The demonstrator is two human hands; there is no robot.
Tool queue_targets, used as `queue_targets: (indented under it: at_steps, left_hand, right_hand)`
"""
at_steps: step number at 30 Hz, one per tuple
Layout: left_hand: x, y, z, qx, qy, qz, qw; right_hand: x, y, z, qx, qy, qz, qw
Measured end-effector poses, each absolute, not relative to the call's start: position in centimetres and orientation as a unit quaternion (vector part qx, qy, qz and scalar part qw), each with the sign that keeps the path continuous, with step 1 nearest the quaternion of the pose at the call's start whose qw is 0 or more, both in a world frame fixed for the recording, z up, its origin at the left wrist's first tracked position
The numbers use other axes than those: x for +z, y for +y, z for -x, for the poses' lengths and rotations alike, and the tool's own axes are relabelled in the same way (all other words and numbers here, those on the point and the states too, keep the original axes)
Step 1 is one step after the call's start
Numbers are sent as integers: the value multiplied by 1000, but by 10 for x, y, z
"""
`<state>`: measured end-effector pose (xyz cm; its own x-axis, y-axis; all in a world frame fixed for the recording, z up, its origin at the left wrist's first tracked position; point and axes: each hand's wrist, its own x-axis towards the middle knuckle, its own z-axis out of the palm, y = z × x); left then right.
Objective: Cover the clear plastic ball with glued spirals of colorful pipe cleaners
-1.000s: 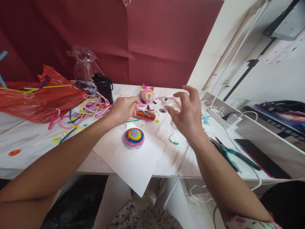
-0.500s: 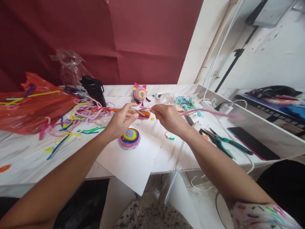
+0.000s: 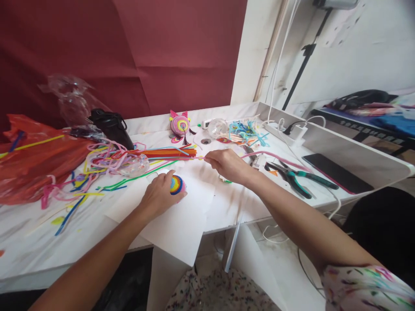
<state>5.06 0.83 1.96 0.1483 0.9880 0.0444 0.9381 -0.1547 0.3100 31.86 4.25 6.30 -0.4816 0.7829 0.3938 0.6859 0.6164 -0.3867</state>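
Note:
My left hand [image 3: 160, 192] is curved over a round dome [image 3: 177, 185] ringed in pink, yellow and blue, its fingers at the far edge and thumb at the near one. The dome rests on white paper [image 3: 175, 229], and its left side is hidden under the hand. Pinched in my right hand [image 3: 228, 166] is a long pink pipe cleaner [image 3: 275, 156], whose tail runs off to the right above the table. Just left of that hand lies a bundle of orange and red pipe cleaners [image 3: 168, 153].
A pink eared ornament with tassels [image 3: 180, 125] stands at the back. Green-handled pliers [image 3: 296, 179] and a phone [image 3: 335, 172] lie on the right. Tangled pipe cleaners [image 3: 106, 157], a black bottle [image 3: 110, 129] and a red plastic bag [image 3: 42, 160] occupy the left.
My left hand has come down from near the right hand and taken hold of the dome. The right hand still pinches the pink pipe cleaner. The view has shifted to the right.

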Motion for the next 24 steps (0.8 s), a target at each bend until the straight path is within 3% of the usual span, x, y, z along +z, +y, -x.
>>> queue_targets:
  at_steps: [10, 16, 19, 24]
  left_hand:
    - [27, 15, -35, 168, 626, -752, 121]
    - [25, 29, -16, 258, 577, -744, 214]
    - [22, 39, -9, 310, 522, -727, 321]
    - [17, 48, -3, 326, 471, -711, 408]
  right_hand:
    - [48, 38, -315, 131, -858, 423, 262]
    - [39, 33, -306, 162, -861, 406, 261]
    - [39, 28, -299, 250, -830, 407, 289]
    - [34, 26, -279, 541, -610, 462, 350]
